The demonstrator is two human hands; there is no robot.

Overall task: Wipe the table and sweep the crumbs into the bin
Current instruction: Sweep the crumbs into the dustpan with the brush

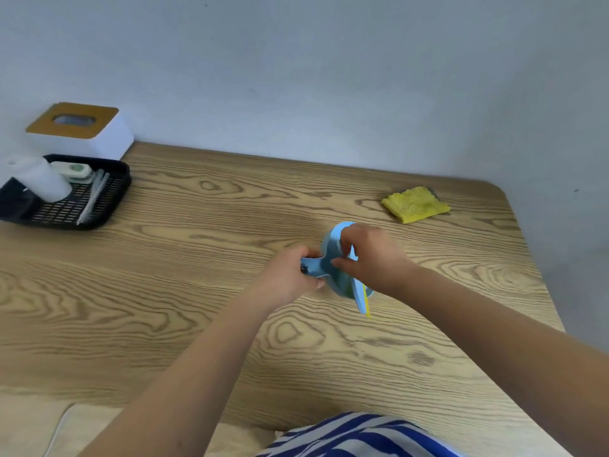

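I see both hands meeting over the middle of the wooden table point(197, 291), a little toward 2 o'clock from centre. Left hand point(290, 275) has its fingers curled round the handle of a light blue dustpan point(333, 255), gripping it from the 9 o'clock side. Right hand point(372, 255) comes in from 3 o'clock, fingers bent and pinching a blue piece at the pan, which looks like the small brush point(361, 296) clipped to it; a yellow edge shows at its lower tip, pointing to 6 o'clock. I cannot tell whether the brush is free of the pan or still seated in it. The pan is held tilted, and I cannot tell if it touches the tabletop.

Yellow cloth point(416, 204) lies folded flat on the table at 2 o'clock, near the far edge, well apart from both hands.

At 10 o'clock a black slotted tray point(99, 206) sits at the table's far left corner, holding a white cylinder-shaped bottle point(41, 179), a small white and green item point(73, 170) and some pale thin sticks point(94, 196). Just behind the tray stands a white tissue box point(105, 140) with a brown top. Striped blue and white clothing point(356, 437) shows at 6 o'clock.
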